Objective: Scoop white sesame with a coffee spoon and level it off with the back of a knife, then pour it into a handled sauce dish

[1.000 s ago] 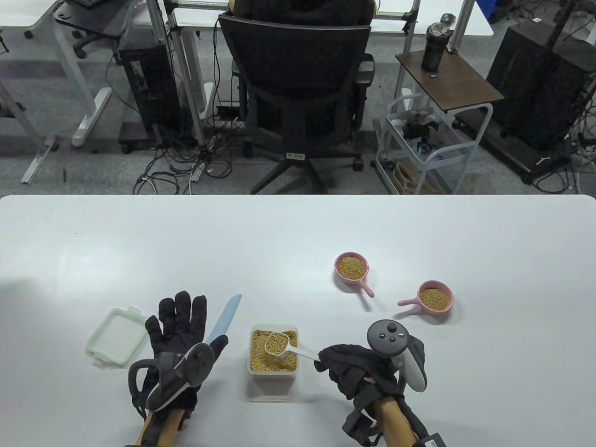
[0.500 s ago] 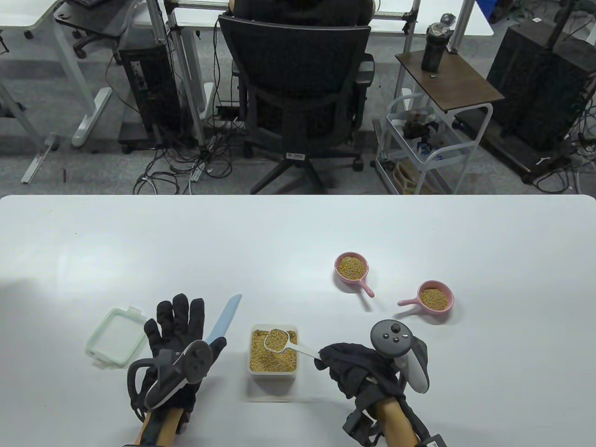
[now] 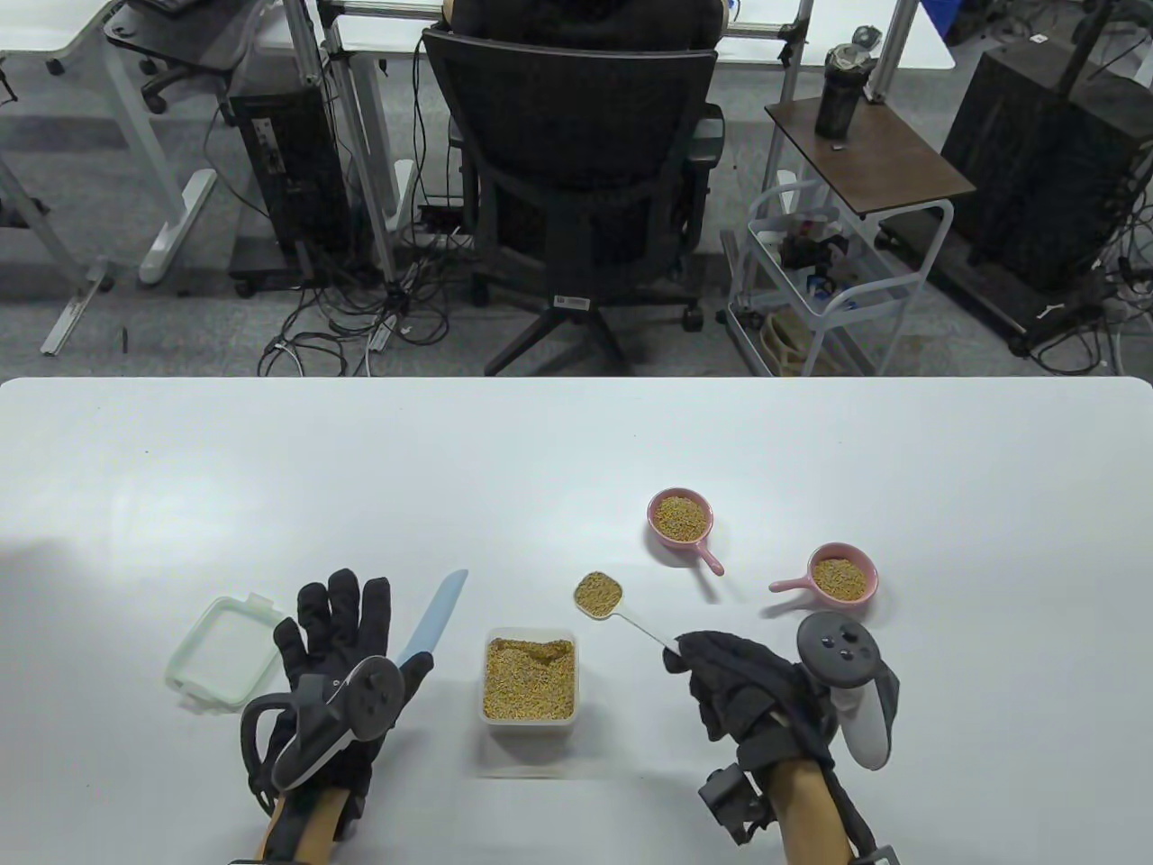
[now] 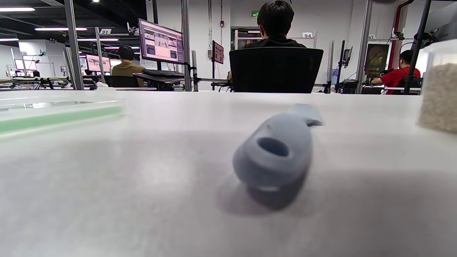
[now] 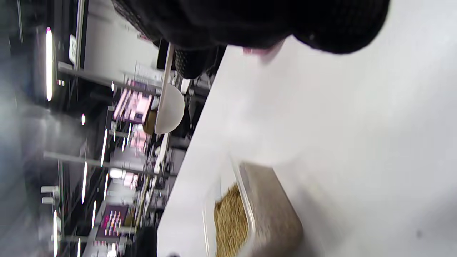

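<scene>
My right hand pinches the thin handle of a white coffee spoon. The spoon's bowl is heaped with sesame and hangs above the table, between the sesame container and the nearer pink handled sauce dish. In the right wrist view the spoon shows its white underside and the container lies below it. My left hand lies flat with straight fingers beside the light-blue knife. The knife's grey handle rests free on the table.
A second pink handled dish, also holding sesame, sits to the right, close to my right hand's tracker. The container's green-rimmed lid lies left of my left hand. An office chair stands beyond the table's far edge.
My right hand has lifted the filled spoon out of the container and carried it up and to the right, towards the pink dishes. The left hand has barely shifted.
</scene>
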The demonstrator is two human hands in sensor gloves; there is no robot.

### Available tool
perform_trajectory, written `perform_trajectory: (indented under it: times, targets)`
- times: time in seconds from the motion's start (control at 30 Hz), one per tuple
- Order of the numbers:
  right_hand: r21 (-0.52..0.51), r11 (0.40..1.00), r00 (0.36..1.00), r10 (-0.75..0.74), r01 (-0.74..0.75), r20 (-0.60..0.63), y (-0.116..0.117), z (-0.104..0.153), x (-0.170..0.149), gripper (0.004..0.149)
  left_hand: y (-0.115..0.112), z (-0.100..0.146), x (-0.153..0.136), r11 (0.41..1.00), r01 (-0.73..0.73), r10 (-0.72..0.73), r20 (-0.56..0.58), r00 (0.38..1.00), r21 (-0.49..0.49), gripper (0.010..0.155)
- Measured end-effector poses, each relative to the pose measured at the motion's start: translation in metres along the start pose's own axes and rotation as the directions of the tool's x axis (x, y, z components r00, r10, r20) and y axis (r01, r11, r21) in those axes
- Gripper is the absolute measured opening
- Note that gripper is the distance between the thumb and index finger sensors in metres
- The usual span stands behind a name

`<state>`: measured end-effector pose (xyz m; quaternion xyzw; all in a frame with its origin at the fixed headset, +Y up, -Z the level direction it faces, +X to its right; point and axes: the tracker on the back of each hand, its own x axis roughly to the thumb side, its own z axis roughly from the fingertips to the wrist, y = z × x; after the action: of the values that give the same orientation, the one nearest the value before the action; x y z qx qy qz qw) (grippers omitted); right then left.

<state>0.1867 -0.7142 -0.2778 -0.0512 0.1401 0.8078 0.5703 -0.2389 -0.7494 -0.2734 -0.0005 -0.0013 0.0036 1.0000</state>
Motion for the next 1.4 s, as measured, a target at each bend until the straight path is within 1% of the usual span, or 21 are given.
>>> perform_trajectory:
  times: [0.07,0.2,0.33,0.47,0.6,0.7,0.8,0.9,1.0,1.03,1.13,1.27,1.3,1.33,1.4]
  targets:
    - [-0.073,0.997,1.000,-0.022,0.021,-0.011,-0.018,0.005,0.000,0.041,0.000,0.000,0.000,1.000,0.002,-0.002,0.005,1.000,-0.005,0.088]
    - [-0.198,0.980,0.998,-0.046,0.038,-0.038,-0.046,0.012,0.000,0.041,0.001,0.000,0.002,1.000,0.006,-0.006,0.023,1.000,0.000,0.087]
    - [-0.368,0.930,0.996,-0.030,-0.001,-0.080,-0.070,0.019,-0.001,0.041,-0.001,-0.001,0.004,1.000,0.009,-0.009,0.035,0.999,-0.011,0.087]
    - [-0.442,0.897,0.991,-0.040,-0.022,-0.129,-0.087,0.022,-0.009,0.041,-0.001,-0.001,0.005,1.000,0.009,-0.009,0.043,0.999,-0.016,0.087]
    - [-0.488,0.873,0.974,-0.108,-0.003,-0.200,-0.104,0.020,-0.029,0.041,-0.001,-0.002,0.005,1.000,0.005,-0.004,0.043,0.999,-0.016,0.087]
    - [-0.526,0.849,0.955,-0.121,-0.042,-0.271,-0.112,0.016,-0.045,0.041,-0.001,-0.002,0.004,1.000,0.005,-0.004,0.041,0.999,-0.017,0.087]
    - [-0.544,0.833,0.939,-0.102,-0.100,-0.329,-0.115,0.014,-0.055,0.041,-0.002,-0.003,0.003,1.000,0.003,-0.002,0.035,0.999,-0.022,0.088]
    - [-0.553,0.819,0.926,-0.076,-0.153,-0.369,-0.116,0.012,-0.059,0.042,-0.003,-0.004,0.002,1.000,0.004,-0.004,0.030,1.000,-0.030,0.088]
    - [-0.532,0.813,0.909,-0.006,-0.238,-0.416,-0.118,0.010,-0.057,0.042,-0.004,-0.005,0.002,0.999,0.007,-0.006,0.027,1.000,-0.039,0.088]
    - [-0.517,0.807,0.897,0.036,-0.286,-0.440,-0.117,0.010,-0.055,0.042,-0.005,-0.005,0.002,0.999,0.009,-0.008,0.026,1.000,-0.041,0.088]
    - [-0.504,0.753,0.858,0.155,-0.423,-0.489,-0.113,0.008,-0.050,0.042,-0.004,-0.005,0.001,0.999,0.007,-0.006,0.022,1.000,-0.044,0.088]
    - [-0.491,0.687,0.814,0.263,-0.535,-0.519,-0.104,0.005,-0.041,0.042,-0.004,-0.005,0.000,0.999,0.001,0.000,0.017,1.000,-0.044,0.088]
    - [-0.486,0.658,0.793,0.302,-0.575,-0.530,-0.101,0.003,-0.038,0.042,-0.004,-0.005,0.000,0.999,0.001,-0.001,0.017,1.000,-0.046,0.088]
    - [-0.479,0.642,0.779,0.324,-0.598,-0.537,-0.099,0.002,-0.036,0.042,-0.004,-0.005,0.000,0.999,0.002,-0.001,0.016,1.000,-0.047,0.088]
    - [-0.457,0.585,0.727,0.391,-0.669,-0.564,-0.093,0.000,-0.030,0.042,-0.004,-0.005,0.000,0.999,0.008,-0.008,0.015,1.000,-0.053,0.088]
